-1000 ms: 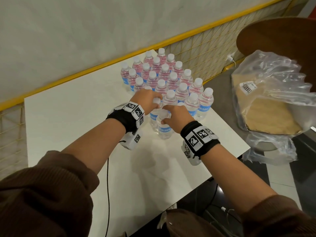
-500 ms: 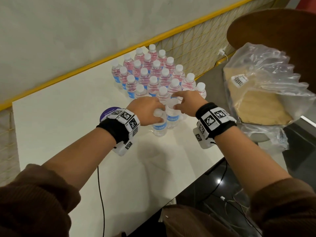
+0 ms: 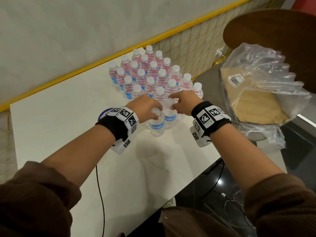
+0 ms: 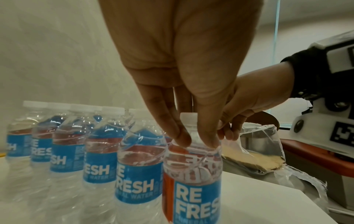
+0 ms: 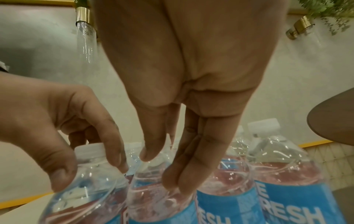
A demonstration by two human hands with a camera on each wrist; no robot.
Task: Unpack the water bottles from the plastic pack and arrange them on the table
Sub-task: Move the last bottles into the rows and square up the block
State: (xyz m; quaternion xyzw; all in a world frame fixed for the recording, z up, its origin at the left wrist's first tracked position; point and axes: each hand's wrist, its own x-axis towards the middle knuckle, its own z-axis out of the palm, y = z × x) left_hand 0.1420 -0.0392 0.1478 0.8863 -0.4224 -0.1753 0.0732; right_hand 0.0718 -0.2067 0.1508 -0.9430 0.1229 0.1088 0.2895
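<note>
Left hand [image 3: 145, 108] pinches the neck of the front bottle [image 3: 156, 125]; right hand [image 3: 183, 104] pinches its neighbour [image 3: 169, 115] at 2 o'clock. Both bottles stand upright on the table [image 3: 68, 134], long axes vertical, directly below each grip. The massed bottles [image 3: 150, 72] lie at 12 o'clock. Only the wrist views show fingertips [image 4: 184, 139] under the caps.

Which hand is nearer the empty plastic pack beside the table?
Right. The right hand pinches a bottle at the table's right side, closest to the pack; the left hand grips the next bottle, farther left.
</note>
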